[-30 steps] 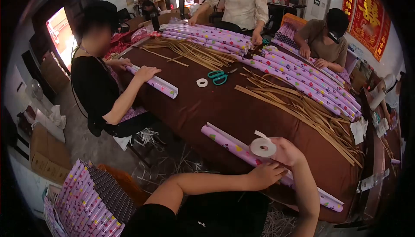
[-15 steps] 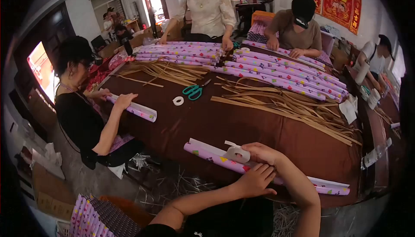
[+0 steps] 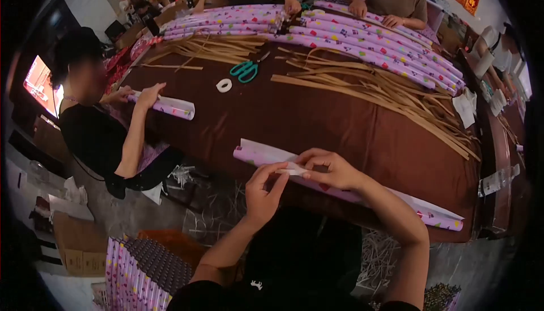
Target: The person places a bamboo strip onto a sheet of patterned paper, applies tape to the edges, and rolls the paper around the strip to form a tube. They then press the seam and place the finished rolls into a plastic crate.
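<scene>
Both my hands meet over a partly rolled sheet of purple patterned paper [image 3: 252,155] at the table's near edge. White tape [image 3: 293,170] shows between my fingertips. My left hand [image 3: 263,192] pinches it from the left, thumb and forefinger together. From the right, my right hand [image 3: 333,170] grips the tape, its fingers curled; how much of the roll sits in it is hidden. The paper's white inner side faces up, and its right end [image 3: 439,217] reaches past my right forearm.
Teal-handled scissors [image 3: 245,72] and another white tape roll [image 3: 224,86] lie mid-table. Beyond are brown strips [image 3: 385,90] and purple paper tubes [image 3: 362,44]. A person [image 3: 85,118] at left handles a paper tube [image 3: 175,108]. More tubes [image 3: 133,274] stand bundled at lower left.
My left hand has risen from beside the right hand to its left side and now pinches the white tape. The tape roll has turned and shows less. The camera view has tilted down.
</scene>
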{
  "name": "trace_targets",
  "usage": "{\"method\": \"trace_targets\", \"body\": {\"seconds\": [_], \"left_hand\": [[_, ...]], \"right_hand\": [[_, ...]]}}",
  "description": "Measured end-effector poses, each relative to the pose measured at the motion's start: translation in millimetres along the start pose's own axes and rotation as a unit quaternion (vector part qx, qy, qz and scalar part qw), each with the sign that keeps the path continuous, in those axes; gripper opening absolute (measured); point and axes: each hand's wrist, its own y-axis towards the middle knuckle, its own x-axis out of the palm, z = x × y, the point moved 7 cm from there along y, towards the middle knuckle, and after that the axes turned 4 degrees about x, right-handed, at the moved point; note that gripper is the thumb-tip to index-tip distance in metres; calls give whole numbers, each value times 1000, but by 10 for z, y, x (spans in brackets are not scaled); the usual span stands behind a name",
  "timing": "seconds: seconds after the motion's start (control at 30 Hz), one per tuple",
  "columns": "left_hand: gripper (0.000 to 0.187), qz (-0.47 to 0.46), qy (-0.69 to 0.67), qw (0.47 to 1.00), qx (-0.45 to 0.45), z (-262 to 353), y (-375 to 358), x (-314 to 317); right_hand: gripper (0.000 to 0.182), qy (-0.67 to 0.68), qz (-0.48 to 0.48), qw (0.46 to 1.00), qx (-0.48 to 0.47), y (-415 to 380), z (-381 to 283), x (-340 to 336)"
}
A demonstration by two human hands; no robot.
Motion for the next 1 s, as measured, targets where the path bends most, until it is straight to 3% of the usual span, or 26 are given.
{"method": "trace_targets", "body": {"seconds": [0.17, 0.23, 0.33, 0.43, 0.53, 0.63, 0.77, 0.83, 0.87, 0.97, 1.0], "left_hand": [[24, 14, 72, 997, -5, -47, -13, -197], [21, 58, 77, 995, 13, -111, 26, -299], [15, 91, 137, 986, 23, -113, 125, -442], [10, 55, 198, 976, 76, -125, 226, -549], [9, 64, 151, 985, 57, -158, 294, -617], [10, 60, 132, 988, 49, -233, 350, -691], [11, 31, 189, 978, 83, -159, 447, -733], [9, 27, 206, 978, 28, -322, 483, -809], [9, 24, 209, 977, 28, -408, 511, -837], [22, 13, 239, 971, 18, -519, 611, -874], [33, 7, 223, 975, 4, -434, 648, -833]], "right_hand": [[34, 7, 3, 999, 39, -12, 9, 1], [28, -26, -25, 999, 27, -5, -44, 36], [32, -86, -20, 996, -21, -13, -115, 28], [37, -131, 5, 991, -14, -24, -81, 21], [38, -139, 14, 990, -25, -20, -52, 0], [37, -121, 71, 989, 39, -41, -30, -54], [40, -127, 88, 988, -11, -45, -102, -45], [41, -7, 80, 992, 94, -58, 48, -35], [41, -4, 82, 992, 93, -66, 17, -49], [40, -82, 35, 994, 66, -72, -50, -47], [36, -118, 35, 992, 4, -73, -108, -51]]}}
